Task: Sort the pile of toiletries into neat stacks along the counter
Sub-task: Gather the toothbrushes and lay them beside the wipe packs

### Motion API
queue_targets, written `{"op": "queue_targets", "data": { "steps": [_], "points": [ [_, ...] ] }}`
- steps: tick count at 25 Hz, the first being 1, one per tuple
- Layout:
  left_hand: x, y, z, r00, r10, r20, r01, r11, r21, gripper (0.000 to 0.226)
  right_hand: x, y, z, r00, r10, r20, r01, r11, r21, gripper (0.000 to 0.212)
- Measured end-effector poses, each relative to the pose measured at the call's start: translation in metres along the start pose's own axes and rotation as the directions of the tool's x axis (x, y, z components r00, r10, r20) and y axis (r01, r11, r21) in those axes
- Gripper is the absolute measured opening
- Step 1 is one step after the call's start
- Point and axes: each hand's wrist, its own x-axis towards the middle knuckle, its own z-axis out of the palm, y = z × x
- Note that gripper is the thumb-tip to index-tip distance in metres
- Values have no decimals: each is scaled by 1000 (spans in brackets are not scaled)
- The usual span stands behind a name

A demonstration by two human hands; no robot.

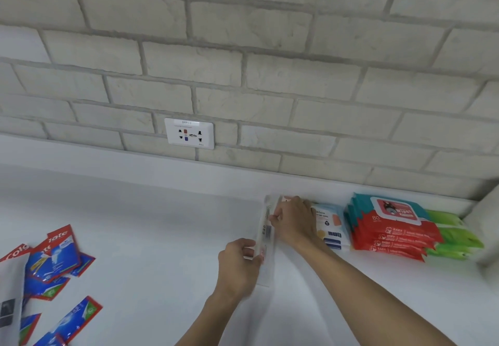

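**While the sachets (54, 259) wait, a slim packet (266, 233) is squared up beside the wipes**

Where the left hand (237, 262) curls its fingers (249, 249) round the packet's near end, the right hand (294, 224) pinches the far half between thumb and fingertips, so both are clamped on the clear wrapper. The packet sits low on the white counter (148, 224). Its long axis runs from the person toward the brick wall, its far end close to the upstand. Which end is its head, I cannot tell.

Just to its right stand the pale blue wipes (333, 233), then the red-and-teal wipes (391, 229), then the green packs (456, 235). That stretch looks sorted. The red and blue sachets lie scattered well apart at the left, by my reckoning the bulk of what is left.
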Motion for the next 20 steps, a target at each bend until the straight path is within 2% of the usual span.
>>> {"op": "queue_targets", "data": {
  "steps": [5, 10, 15, 20],
  "points": [
    [2, 0, 9, 1000, 5, -2, -5, 999, 42, 32, -7, 5, 1, 1000, 18, -4, -18, 1000, 5, 17],
    [3, 1, 15, 999, 52, 7, -52, 992, 114, 33, -12, 9, 3, 998, -58, -36, 57, 998, -19, 25],
    [1, -1, 19, 996, 91, 8, -91, 982, 166, 33, -18, 10, 8, 992, -99, 82, 105, 992, -71, 25],
    [0, -2, 18, 992, 130, 9, -129, 971, 200, 34, -19, 10, 10, 991, -98, 86, 105, 990, -91, 26]
  ]
}}
